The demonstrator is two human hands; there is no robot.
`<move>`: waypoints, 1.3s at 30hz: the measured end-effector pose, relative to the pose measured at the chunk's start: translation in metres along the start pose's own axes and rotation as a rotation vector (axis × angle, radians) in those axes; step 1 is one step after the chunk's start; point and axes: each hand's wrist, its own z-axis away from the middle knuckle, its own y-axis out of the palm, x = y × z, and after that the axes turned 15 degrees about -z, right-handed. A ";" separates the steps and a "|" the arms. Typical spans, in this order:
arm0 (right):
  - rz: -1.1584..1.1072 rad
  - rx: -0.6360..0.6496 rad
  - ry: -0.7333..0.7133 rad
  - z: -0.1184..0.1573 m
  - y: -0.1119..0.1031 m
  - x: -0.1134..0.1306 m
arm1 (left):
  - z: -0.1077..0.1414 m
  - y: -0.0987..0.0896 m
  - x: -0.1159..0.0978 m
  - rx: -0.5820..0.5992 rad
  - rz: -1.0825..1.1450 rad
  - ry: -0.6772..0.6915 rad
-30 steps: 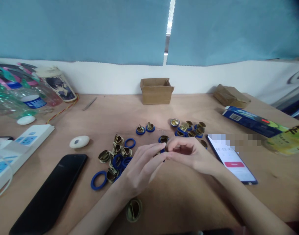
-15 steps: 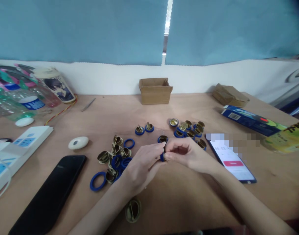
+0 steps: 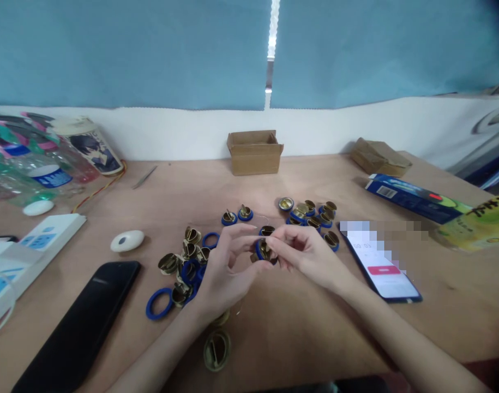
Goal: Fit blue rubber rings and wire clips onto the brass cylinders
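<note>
Between my hands, above the table's middle, is a round brass-coloured fitting with a blue ring (image 3: 259, 251) around it. My left hand (image 3: 227, 265) holds it from the left, thumb below and fingers above. With thumb and fingertips closed, my right hand (image 3: 304, 252) pinches its right side; the fingers partly hide it. Just behind stands another fitting (image 3: 267, 230). Left of my left hand lie several brass fittings (image 3: 168, 263) mixed with loose blue rings (image 3: 159, 304). Several ringed fittings (image 3: 313, 222) are grouped beyond my right hand. Two more (image 3: 245, 212) sit behind my left fingers.
A brass fitting (image 3: 217, 351) lies near the front edge. At left are a black phone (image 3: 79, 322), a white oval object (image 3: 127, 240), a power strip (image 3: 36, 240) and bottles (image 3: 48, 174). A lit phone (image 3: 382, 267) lies right; a cardboard box (image 3: 255, 158) stands behind.
The held fitting has turned so its brass inner side shows more. My left fingers have spread wider around it, and my right fingers have shifted to its upper right. The view has moved slightly.
</note>
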 end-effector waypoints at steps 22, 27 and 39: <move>-0.076 -0.116 0.031 -0.003 0.006 -0.007 | -0.004 0.003 -0.006 0.038 0.188 -0.133; -0.008 -0.202 -0.082 -0.003 0.006 -0.004 | -0.006 0.001 -0.003 0.035 0.205 -0.137; 0.586 -0.121 -0.388 0.009 0.010 -0.007 | 0.000 -0.001 0.003 -0.110 -0.250 0.067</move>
